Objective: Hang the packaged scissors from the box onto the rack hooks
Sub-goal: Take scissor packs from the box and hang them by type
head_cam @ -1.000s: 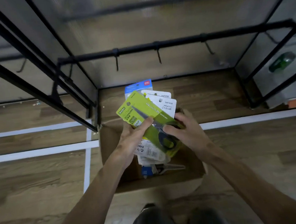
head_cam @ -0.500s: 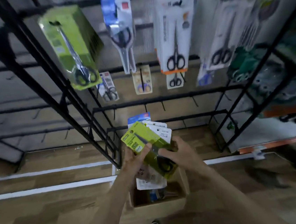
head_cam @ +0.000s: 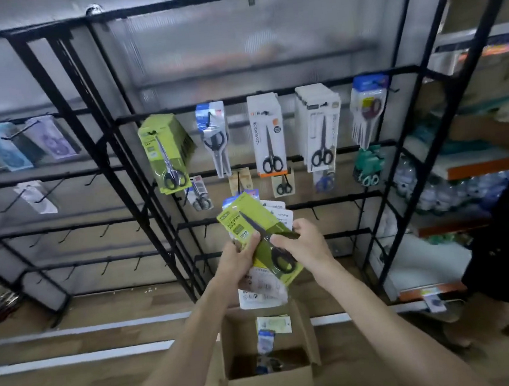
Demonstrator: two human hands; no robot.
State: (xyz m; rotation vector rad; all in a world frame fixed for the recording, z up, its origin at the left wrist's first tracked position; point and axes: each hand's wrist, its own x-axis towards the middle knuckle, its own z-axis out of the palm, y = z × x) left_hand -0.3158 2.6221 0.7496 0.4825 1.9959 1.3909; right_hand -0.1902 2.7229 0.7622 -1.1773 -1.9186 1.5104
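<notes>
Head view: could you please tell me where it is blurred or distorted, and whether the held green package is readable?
Head view: the wide-angle lens splays the rack posts outward; head view, left: the hanging packets are smeared soft; head view, centre: the green package, gripped by the left hand and right hand, reads SCISSORS and GRIP.

The green scissors pack [head_cam: 235, 226] hides most of the white packs [head_cam: 261, 289] behind it; the far-left hanging packets [head_cam: 6, 146] are blurred.

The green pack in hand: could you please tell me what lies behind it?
White packs and a blue pack fan out behind the green pack; their scissors are covered.
</notes>
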